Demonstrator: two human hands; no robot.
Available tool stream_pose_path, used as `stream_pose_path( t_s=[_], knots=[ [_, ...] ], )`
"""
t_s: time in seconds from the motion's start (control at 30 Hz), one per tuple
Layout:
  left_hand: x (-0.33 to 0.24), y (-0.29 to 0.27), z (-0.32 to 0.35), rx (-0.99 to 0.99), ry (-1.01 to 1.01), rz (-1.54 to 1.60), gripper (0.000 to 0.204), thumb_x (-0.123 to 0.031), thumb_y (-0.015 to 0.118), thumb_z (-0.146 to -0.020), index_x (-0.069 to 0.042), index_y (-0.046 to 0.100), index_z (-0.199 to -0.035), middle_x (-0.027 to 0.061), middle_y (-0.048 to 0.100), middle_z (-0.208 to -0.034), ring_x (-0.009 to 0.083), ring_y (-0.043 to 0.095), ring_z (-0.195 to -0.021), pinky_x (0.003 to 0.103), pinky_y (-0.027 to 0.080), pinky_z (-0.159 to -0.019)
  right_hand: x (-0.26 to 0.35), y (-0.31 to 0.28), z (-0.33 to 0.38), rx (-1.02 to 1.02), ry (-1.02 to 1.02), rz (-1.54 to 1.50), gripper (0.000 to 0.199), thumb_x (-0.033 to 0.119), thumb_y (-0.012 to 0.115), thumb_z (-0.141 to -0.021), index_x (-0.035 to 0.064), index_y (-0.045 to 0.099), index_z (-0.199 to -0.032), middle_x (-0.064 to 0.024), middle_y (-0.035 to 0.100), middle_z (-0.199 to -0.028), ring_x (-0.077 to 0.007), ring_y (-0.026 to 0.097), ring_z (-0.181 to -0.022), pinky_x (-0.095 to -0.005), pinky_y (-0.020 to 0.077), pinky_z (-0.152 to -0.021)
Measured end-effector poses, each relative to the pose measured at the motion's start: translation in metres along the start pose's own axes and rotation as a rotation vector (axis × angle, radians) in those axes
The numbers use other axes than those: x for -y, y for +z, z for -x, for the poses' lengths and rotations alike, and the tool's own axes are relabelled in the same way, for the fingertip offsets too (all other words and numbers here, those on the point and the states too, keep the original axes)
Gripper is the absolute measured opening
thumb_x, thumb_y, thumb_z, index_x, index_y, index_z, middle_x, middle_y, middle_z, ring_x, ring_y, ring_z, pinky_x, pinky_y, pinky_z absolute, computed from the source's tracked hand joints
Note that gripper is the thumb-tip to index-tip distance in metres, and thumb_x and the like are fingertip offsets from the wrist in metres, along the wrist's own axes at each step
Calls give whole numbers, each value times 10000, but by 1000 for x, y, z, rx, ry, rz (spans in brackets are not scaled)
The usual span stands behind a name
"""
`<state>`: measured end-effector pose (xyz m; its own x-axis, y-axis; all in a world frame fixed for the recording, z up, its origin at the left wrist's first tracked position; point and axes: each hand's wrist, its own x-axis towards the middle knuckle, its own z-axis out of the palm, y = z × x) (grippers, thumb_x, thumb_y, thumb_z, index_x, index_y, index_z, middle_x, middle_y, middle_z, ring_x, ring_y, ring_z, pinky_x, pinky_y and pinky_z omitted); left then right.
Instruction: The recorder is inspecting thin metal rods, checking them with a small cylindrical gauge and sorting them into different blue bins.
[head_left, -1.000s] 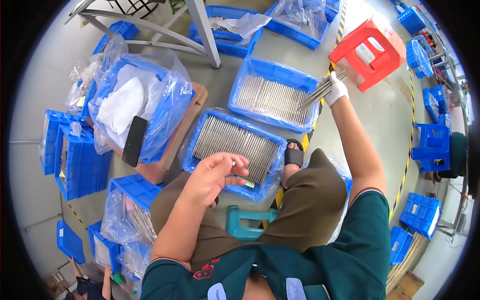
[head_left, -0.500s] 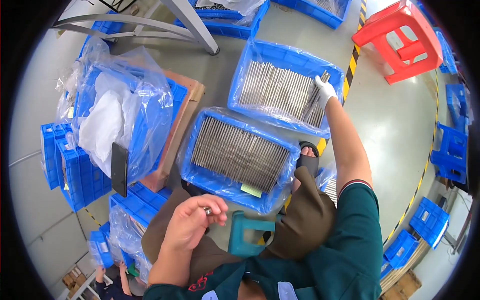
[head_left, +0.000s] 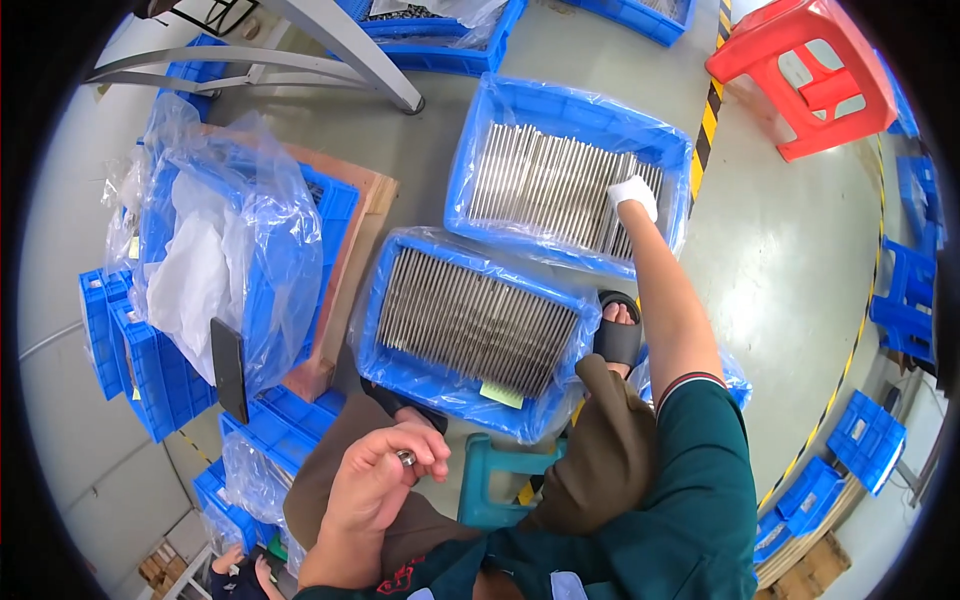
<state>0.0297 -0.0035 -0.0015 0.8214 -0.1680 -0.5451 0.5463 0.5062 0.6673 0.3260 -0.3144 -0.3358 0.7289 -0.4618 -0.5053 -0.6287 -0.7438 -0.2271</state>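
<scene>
My left hand [head_left: 383, 474], bare, is raised over my lap. Its thumb and fingers pinch a small shiny round metal piece [head_left: 406, 458], mostly hidden by the fingers. My right hand [head_left: 633, 195], in a white glove, reaches into the far blue bin [head_left: 570, 100]. It is curled down over the right part of a row of slim metal rods [head_left: 540, 185]; its fingertips are hidden. The near blue bin [head_left: 470, 405] holds another tight row of metal rods [head_left: 475, 320], with a pale yellow-green slip [head_left: 502, 395] at its front edge. Clear plastic lines both bins.
At left, a plastic-draped blue crate [head_left: 335, 215] rests on a wooden pallet [head_left: 375, 200], with a dark phone-like slab [head_left: 229, 370] at its front. A red stool [head_left: 820, 85] stands far right. A teal stool [head_left: 480, 480] is between my legs. Grey table legs [head_left: 360, 60] rise behind.
My gloved right hand has moved slightly left and nearer, down over the rods; the tilted rods beneath it now lie flatter. My left hand has dropped slightly, still pinching the metal piece.
</scene>
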Motion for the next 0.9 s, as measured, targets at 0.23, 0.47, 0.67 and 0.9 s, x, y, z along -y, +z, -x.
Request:
stream_pose_path(
  t_s=[0.23, 0.47, 0.67, 0.9],
  knots=[
    [1, 2, 0, 1, -23, 33, 373, -329, 608, -866, 32, 599, -956, 184, 570, -1003, 230, 575, -853, 326, 476, -759, -23, -14, 37, -145, -43, 8, 429, 376, 615, -792, 59, 535, -1068, -170, 606, -1099, -324, 589, -1025, -426, 469, -865],
    [1, 5, 0, -3, -27, 21, 371, -332, 611, -862, 27, 603, -953, 179, 574, -993, 227, 578, -836, 319, 475, -754, -24, -4, 40, -139, -74, 23, 334, 333, 570, -828, 84, 545, -1049, -160, 617, -1074, -330, 599, -997, -433, 469, -849],
    [0, 7, -3, -6, -32, 14, 361, -323, 604, -868, 28, 604, -953, 175, 570, -998, 222, 582, -858, 323, 491, -760, -26, -5, 38, -116, -73, 65, 311, 348, 539, -844, 88, 564, -1012, -165, 632, -1034, -335, 607, -974, -436, 469, -833],
    [2, 6, -1, -5, -33, 20, 359, -318, 601, -870, 30, 604, -954, 173, 570, -999, 221, 582, -864, 322, 490, -760, -31, -3, 32, -99, -83, 89, 302, 311, 491, -841, 78, 590, -1004, -200, 632, -1024, -348, 607, -975, -433, 462, -856]
  ],
)
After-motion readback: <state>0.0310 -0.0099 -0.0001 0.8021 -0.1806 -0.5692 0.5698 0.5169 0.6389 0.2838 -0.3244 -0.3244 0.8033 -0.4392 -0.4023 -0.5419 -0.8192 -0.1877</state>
